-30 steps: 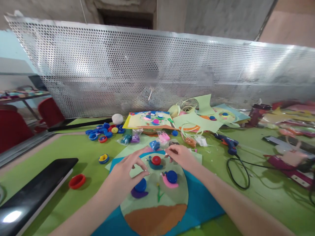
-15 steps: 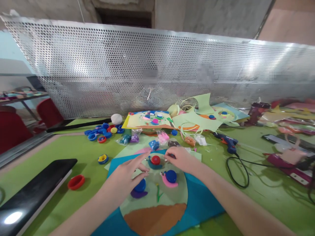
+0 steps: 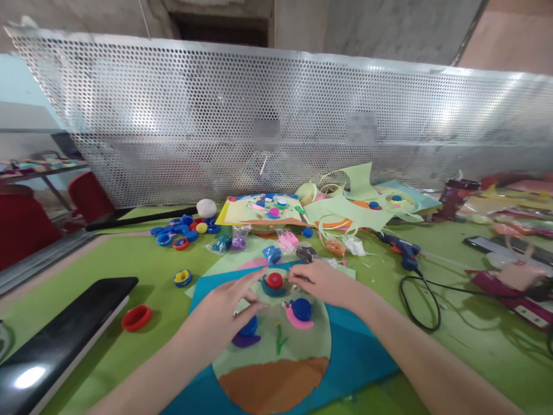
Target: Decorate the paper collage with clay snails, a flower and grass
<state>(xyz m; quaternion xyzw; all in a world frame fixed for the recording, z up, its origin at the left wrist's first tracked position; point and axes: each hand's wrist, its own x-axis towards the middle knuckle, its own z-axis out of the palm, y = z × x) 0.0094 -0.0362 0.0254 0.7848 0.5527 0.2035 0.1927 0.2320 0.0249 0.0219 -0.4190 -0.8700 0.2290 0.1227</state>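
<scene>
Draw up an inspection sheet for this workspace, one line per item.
Surface: green table, crowded at the back and right.
Job's things: blue sheet bearing a pale green disc with three snails, a flower and a brown patch.
Clutter: bottle caps, small clear bags, paper scraps, glue gun, black device.
Grip: left hand open near the red-shelled snail; right hand bunched on its other side, contents hidden.
Cables: black cable looped beside the glue gun.
Surroundings: perforated metal panel behind; red chairs at far left.
</scene>
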